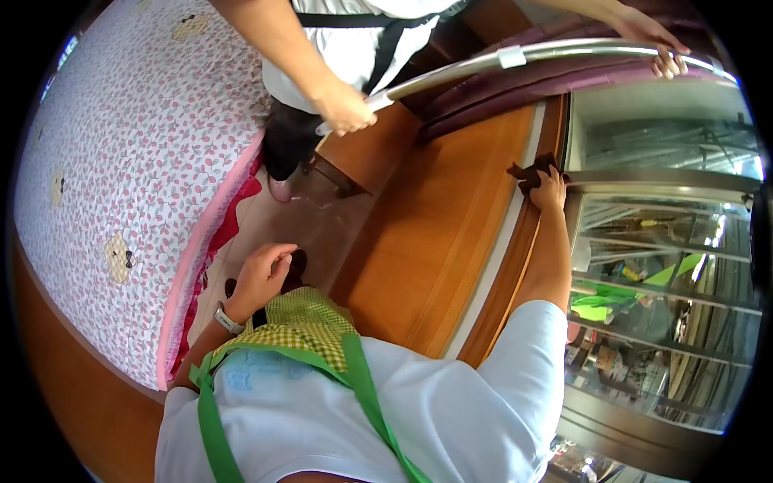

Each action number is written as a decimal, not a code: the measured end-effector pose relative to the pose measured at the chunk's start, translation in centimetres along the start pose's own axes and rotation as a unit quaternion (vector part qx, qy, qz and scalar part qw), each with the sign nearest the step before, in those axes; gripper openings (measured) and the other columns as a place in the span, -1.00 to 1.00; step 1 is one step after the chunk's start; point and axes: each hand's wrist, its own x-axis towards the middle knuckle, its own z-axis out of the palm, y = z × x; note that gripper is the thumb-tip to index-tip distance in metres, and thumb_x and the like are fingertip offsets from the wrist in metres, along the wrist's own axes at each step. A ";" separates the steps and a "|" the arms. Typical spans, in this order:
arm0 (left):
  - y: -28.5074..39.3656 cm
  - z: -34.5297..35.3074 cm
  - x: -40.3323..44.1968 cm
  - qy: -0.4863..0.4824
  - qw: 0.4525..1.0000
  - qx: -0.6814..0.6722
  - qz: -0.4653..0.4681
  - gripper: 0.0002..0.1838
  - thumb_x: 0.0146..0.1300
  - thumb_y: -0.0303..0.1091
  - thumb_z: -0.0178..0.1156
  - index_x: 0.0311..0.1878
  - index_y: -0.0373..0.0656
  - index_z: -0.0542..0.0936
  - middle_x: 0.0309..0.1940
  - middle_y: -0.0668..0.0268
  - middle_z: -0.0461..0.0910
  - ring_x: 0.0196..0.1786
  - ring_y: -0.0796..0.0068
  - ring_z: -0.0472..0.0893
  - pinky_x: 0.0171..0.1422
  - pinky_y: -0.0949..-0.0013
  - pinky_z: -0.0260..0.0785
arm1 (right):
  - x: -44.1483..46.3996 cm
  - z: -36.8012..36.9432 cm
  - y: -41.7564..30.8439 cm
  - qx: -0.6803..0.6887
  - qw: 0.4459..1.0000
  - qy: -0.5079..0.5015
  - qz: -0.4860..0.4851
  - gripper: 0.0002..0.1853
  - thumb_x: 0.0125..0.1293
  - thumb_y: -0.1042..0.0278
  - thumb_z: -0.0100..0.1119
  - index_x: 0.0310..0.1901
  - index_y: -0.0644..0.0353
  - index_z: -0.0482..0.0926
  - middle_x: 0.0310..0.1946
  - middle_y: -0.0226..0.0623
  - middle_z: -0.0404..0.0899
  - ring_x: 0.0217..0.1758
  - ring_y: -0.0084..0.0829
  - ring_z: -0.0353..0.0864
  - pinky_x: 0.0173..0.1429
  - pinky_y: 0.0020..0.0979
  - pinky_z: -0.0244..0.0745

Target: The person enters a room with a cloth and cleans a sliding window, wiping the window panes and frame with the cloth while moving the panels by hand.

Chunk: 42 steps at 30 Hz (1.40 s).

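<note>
My right hand point(548, 190) is stretched out to the wooden window sill and presses a dark brown cloth point(531, 172) onto it, close to the window frame. The cloth is bunched beneath the fingers. In front of my yellow-checked apron point(310, 322) hovers my left hand point(267, 272), its fingers curled loosely with nothing visible in them. A watch point(228, 319) is on that wrist. The wooden sill point(515, 274) runs along the window, from beside my body toward the far end.
Another person across from me holds a long silvery pole point(459, 71) with both hands, spanning toward the window. A bed with a floral cover point(161, 153) is at left. A wooden panel point(435, 241) lies below the sill. Barred window glass point(660, 241) is at right, purple curtain point(475, 105) behind.
</note>
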 end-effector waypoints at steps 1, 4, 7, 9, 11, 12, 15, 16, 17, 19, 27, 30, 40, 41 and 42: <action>-0.5 0.0 -0.3 -0.006 1.000 0.002 0.003 -0.76 0.31 -0.43 0.10 0.00 -0.24 0.56 -0.27 0.13 0.63 -0.29 0.42 0.60 -0.16 0.43 0.41 | -0.9 -0.3 0.0 0.030 1.000 -0.007 0.001 -0.43 0.01 0.39 0.19 0.16 -0.03 0.51 0.40 -0.20 0.15 0.41 -0.12 0.18 0.44 -0.24 0.11; -1.5 -0.5 -0.9 0.012 0.998 0.010 0.055 -0.78 0.30 -0.43 0.10 -0.02 -0.25 0.57 -0.28 0.13 0.62 -0.29 0.39 0.60 -0.16 0.41 0.41 | -7.0 -0.4 -1.6 -0.009 0.999 0.039 0.001 -0.48 -0.02 0.37 0.27 0.08 -0.08 0.57 0.35 -0.24 0.22 0.34 -0.09 0.24 0.41 -0.23 0.17; -1.8 -1.7 -1.8 -0.023 0.998 -0.005 0.062 -0.78 0.30 -0.44 0.10 -0.03 -0.27 0.57 -0.23 0.11 0.62 -0.23 0.36 0.62 -0.11 0.39 0.43 | -15.0 -0.9 -3.2 0.015 0.997 0.075 -0.003 -0.48 -0.14 0.38 0.33 0.00 -0.02 0.60 0.30 -0.23 0.28 0.27 -0.06 0.29 0.39 -0.22 0.19; -2.6 -2.4 -2.9 -0.048 0.996 -0.021 0.072 -0.78 0.29 -0.46 0.09 -0.03 -0.27 0.55 -0.20 0.10 0.60 -0.19 0.25 0.62 -0.07 0.35 0.45 | -21.2 -2.2 -5.0 0.027 0.997 0.077 0.011 -0.47 -0.23 0.42 0.38 -0.06 0.01 0.61 0.28 -0.22 0.30 0.22 -0.04 0.33 0.37 -0.17 0.20; -2.9 -3.4 -3.9 -0.069 0.993 -0.027 0.090 -0.79 0.29 -0.46 0.09 -0.03 -0.28 0.55 -0.20 0.10 0.60 -0.19 0.26 0.62 -0.07 0.35 0.46 | -27.3 -2.5 -6.3 0.028 0.995 0.093 0.015 -0.45 -0.30 0.47 0.41 -0.10 0.04 0.61 0.25 -0.21 0.31 0.16 -0.02 0.38 0.36 -0.13 0.21; -3.1 -4.1 -4.5 -0.081 0.991 -0.030 0.105 -0.79 0.29 -0.46 0.09 -0.04 -0.28 0.55 -0.20 0.11 0.60 -0.18 0.26 0.62 -0.07 0.35 0.46 | -30.4 -2.9 -7.0 0.028 0.995 0.098 0.016 -0.43 -0.32 0.49 0.41 -0.09 0.04 0.60 0.25 -0.20 0.32 0.14 0.01 0.39 0.36 -0.10 0.20; -4.6 -5.4 -6.5 -0.106 0.988 -0.048 0.105 -0.79 0.29 -0.46 0.09 -0.03 -0.29 0.55 -0.19 0.11 0.60 -0.18 0.27 0.62 -0.07 0.36 0.47 | -39.1 -3.7 -9.2 0.024 0.996 0.067 0.060 -0.43 -0.25 0.51 0.36 -0.05 0.03 0.58 0.29 -0.21 0.25 0.21 0.05 0.32 0.40 -0.04 0.14; -5.2 -5.7 -7.2 -0.113 0.987 -0.049 0.107 -0.79 0.29 -0.46 0.09 -0.03 -0.29 0.55 -0.19 0.11 0.60 -0.18 0.27 0.62 -0.07 0.36 0.47 | -41.8 -4.2 -10.3 0.027 0.995 0.051 0.082 -0.45 -0.22 0.51 0.34 -0.04 0.03 0.58 0.30 -0.22 0.24 0.23 0.06 0.30 0.41 -0.02 0.12; -5.7 -5.8 -7.7 -0.131 0.985 -0.060 0.090 -0.78 0.29 -0.47 0.09 -0.03 -0.29 0.55 -0.19 0.12 0.60 -0.18 0.29 0.62 -0.07 0.37 0.47 | -44.2 -4.8 -11.1 0.029 0.994 0.036 0.103 -0.46 -0.19 0.52 0.33 -0.03 0.03 0.58 0.31 -0.22 0.22 0.24 0.08 0.29 0.42 -0.01 0.10; -6.1 -6.3 -8.7 -0.153 0.983 -0.070 0.072 -0.78 0.29 -0.48 0.08 -0.03 -0.29 0.55 -0.19 0.12 0.60 -0.18 0.30 0.62 -0.07 0.37 0.47 | -49.0 -4.6 -12.0 0.024 0.992 0.031 0.120 -0.50 -0.11 0.53 0.27 -0.01 0.04 0.57 0.32 -0.21 0.22 0.26 0.15 0.26 0.42 0.02 0.09; -7.6 -9.2 -10.4 -0.170 0.981 -0.033 0.086 -0.78 0.30 -0.44 0.09 -0.03 -0.28 0.57 -0.16 0.13 0.63 -0.13 0.32 0.64 -0.06 0.40 0.49 | -64.9 -5.7 -15.8 0.008 0.983 -0.007 0.186 -0.35 -0.31 0.60 0.33 -0.02 -0.06 0.62 0.30 -0.26 0.24 0.40 0.09 0.10 0.46 0.00 0.07; -9.1 -9.8 -11.1 -0.108 0.990 -0.059 0.074 -0.79 0.28 -0.47 0.11 -0.04 -0.28 0.56 -0.21 0.12 0.61 -0.19 0.35 0.64 -0.08 0.40 0.49 | -65.8 -5.9 -15.7 0.011 0.986 -0.013 0.168 -0.41 -0.27 0.57 0.31 -0.04 -0.06 0.63 0.30 -0.28 0.25 0.39 0.07 0.12 0.45 0.00 0.08; -12.8 -9.5 -11.0 -0.079 0.984 -0.155 -0.038 -0.77 0.33 -0.41 0.10 -0.03 -0.32 0.56 -0.18 0.21 0.64 -0.16 0.57 0.61 -0.06 0.48 0.45 | -55.6 -4.9 -14.4 0.008 0.983 0.065 0.171 -0.60 -0.16 0.48 0.27 -0.16 -0.02 0.66 0.25 -0.29 0.31 0.32 0.09 0.21 0.42 0.00 0.15; -13.1 -9.2 -10.2 -0.076 0.985 -0.149 -0.038 -0.77 0.33 -0.41 0.10 -0.03 -0.32 0.56 -0.18 0.21 0.64 -0.16 0.57 0.61 -0.06 0.48 0.45 | -53.8 -4.5 -14.0 0.024 0.982 0.101 0.159 -0.63 -0.13 0.48 0.25 -0.17 0.01 0.66 0.22 -0.25 0.35 0.29 0.09 0.26 0.41 0.00 0.15; -13.4 -8.8 -9.3 -0.089 0.984 -0.145 -0.059 -0.76 0.34 -0.42 0.10 -0.01 -0.33 0.55 -0.17 0.22 0.63 -0.13 0.57 0.60 -0.03 0.50 0.43 | -51.8 -4.1 -13.6 0.025 0.981 0.112 0.158 -0.64 -0.12 0.47 0.24 -0.17 0.01 0.65 0.20 -0.24 0.37 0.28 0.09 0.27 0.41 0.01 0.15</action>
